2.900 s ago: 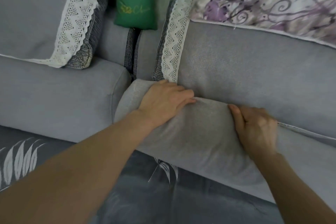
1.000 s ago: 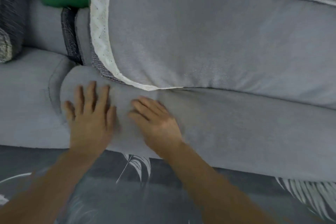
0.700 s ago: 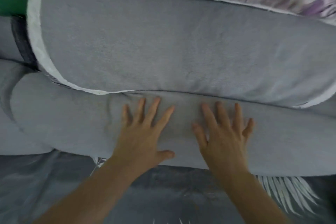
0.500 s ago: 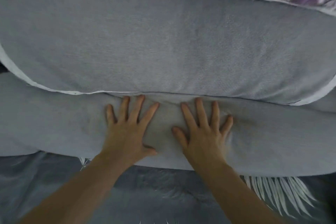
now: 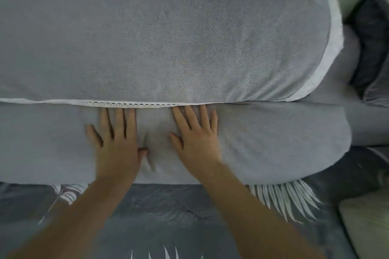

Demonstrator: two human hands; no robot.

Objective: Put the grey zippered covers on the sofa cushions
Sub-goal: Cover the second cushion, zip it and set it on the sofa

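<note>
1. The back cushion point(image 5: 168, 38) fills the upper view. The view has slid rightward since a moment ago, so its rounded right end now shows.
2. The seat cushion point(image 5: 273, 143), in its grey cover, lies lengthwise under the back cushion and on the leaf-print cloth point(image 5: 168, 216). No zip or bare filling shows, so the cover looks fully on.
3. The left hand point(image 5: 116, 147) and right hand point(image 5: 195, 141) have worked along from the cushion's left end to about its middle. They lie flat side by side on the seat cushion, fingertips reaching the lace edging point(image 5: 130, 104). Each grip is released: fingers straight and spread, pressing the fabric and holding nothing.
4. A small crease point(image 5: 150, 160) sits between the hands. This reads as final smoothing and seating, with this cushion nearly finished.
</note>
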